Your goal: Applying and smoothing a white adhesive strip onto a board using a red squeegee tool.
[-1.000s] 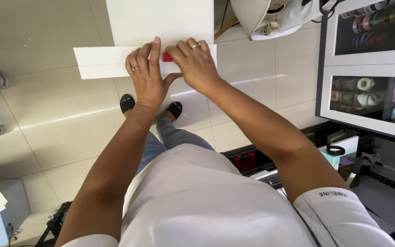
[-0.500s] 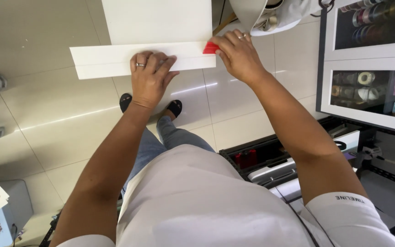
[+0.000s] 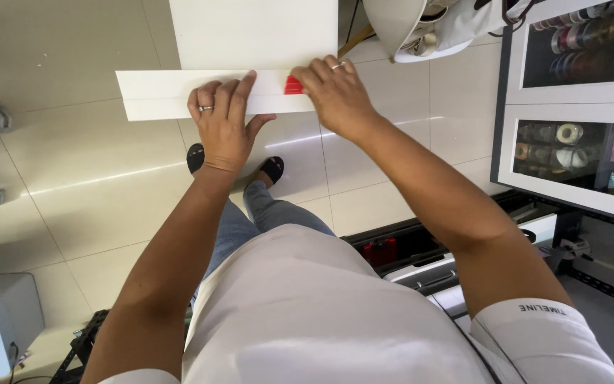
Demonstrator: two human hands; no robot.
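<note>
Folded white strip held flat and creased with a small red tool.

Left hand [image 3: 223,121] lies palm-down, fingers spread flat, pinning the long white folded strip [image 3: 172,96] at the near edge of the white board [image 3: 250,32] that carries it. Right hand [image 3: 332,92] has its fingers curled shut around a small red tool [image 3: 293,85], pressed onto the strip just right of the left fingertips. Judgement: the fold is formed along the strip's whole length; the tool sits right of centre, so the right-hand end looks not yet pressed, the left portion cannot be judged. Tiled floor [image 3: 72,185] below.
</note>
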